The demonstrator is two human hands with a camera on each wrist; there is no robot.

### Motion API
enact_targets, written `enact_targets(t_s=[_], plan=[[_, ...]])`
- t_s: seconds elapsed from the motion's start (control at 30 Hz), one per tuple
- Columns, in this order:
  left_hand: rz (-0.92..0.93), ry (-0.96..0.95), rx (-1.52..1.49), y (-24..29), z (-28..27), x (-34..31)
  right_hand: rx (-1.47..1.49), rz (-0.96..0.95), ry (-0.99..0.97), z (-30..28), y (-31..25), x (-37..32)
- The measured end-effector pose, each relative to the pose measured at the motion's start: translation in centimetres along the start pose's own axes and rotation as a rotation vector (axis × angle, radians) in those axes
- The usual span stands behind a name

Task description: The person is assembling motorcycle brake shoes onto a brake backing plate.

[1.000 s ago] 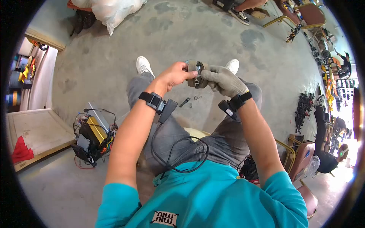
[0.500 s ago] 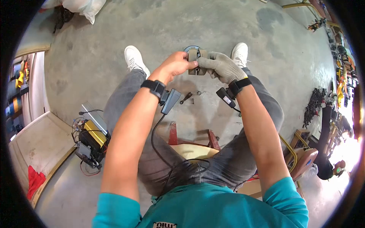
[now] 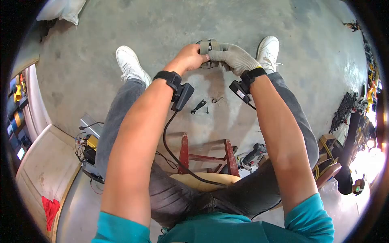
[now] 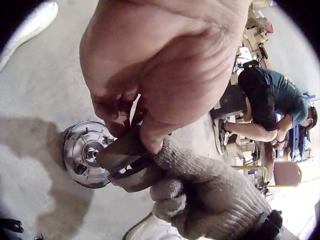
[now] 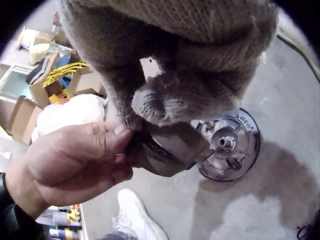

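Observation:
My bare left hand [image 3: 189, 57] and my gloved right hand [image 3: 237, 60] together hold a pair of curved brake shoes [image 5: 172, 150]. The left thumb and fingers pinch one side, and the gloved thumb and curled fingers grip the other. In the left wrist view a narrow gap shows between the two shoes. Behind them on the floor lies a round metal brake plate [image 4: 82, 162] with a shaft at its centre. From the head view, the hands and shoes overlap most of this plate. Nearer the stool, a dark lever-like part [image 3: 198, 107], a small bolt [image 3: 207, 109] and a spring [image 3: 217, 100] lie on the concrete.
A red-legged stool [image 3: 184, 152] with a cream seat stands between the thighs. White shoes [image 3: 131, 67] flank the work. Electronics with wires [image 3: 87, 152] sit at the left beside a pale board [image 3: 44, 170]. Another person [image 4: 272, 100] sits farther off.
The head view has tilted, showing more of the stool. Both hands, still gripping the brake shoes, have moved forward, toward the plate on the floor. The feet appear wider apart.

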State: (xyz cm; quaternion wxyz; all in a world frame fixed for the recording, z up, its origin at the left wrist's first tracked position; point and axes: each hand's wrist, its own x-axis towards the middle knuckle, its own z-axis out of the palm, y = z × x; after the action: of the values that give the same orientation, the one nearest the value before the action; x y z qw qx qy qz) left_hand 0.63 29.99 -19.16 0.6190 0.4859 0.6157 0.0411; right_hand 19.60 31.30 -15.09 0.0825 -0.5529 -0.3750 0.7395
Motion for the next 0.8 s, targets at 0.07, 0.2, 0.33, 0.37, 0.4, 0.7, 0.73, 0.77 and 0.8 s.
enact_targets(t_s=[0.07,0.2,0.33,0.37,0.4,0.7,0.73,0.77,0.8], plan=[[0.009,0.011,0.104,-1.0,0.9,1.2,0.012,0.007,0.004,-0.4,1.9,1.8],[0.082,0.054,0.091,-3.9,2.6,3.8,0.041,0.013,0.037,-1.0,4.0,3.6],[0.057,0.084,0.080,-4.2,3.2,3.6,-0.018,0.037,0.015,-1.5,5.4,5.0],[0.048,0.100,0.078,-4.4,3.6,3.4,-0.023,0.018,-0.009,-1.7,5.9,5.3],[0.043,0.096,0.079,-4.7,3.6,3.4,-0.029,-0.012,-0.033,-1.7,6.1,5.6],[0.066,0.115,0.143,-5.1,3.7,3.8,-0.019,0.019,0.016,-1.3,7.4,6.4],[0.039,0.108,0.115,-5.2,3.8,4.0,-0.011,0.027,0.013,-1.4,7.8,6.6],[0.011,0.101,0.087,-5.4,4.0,4.0,-0.068,0.015,0.014,-1.6,8.0,7.0],[0.008,0.095,0.087,-5.7,4.1,4.1,-0.128,-0.001,0.016,-1.8,8.1,7.2]])
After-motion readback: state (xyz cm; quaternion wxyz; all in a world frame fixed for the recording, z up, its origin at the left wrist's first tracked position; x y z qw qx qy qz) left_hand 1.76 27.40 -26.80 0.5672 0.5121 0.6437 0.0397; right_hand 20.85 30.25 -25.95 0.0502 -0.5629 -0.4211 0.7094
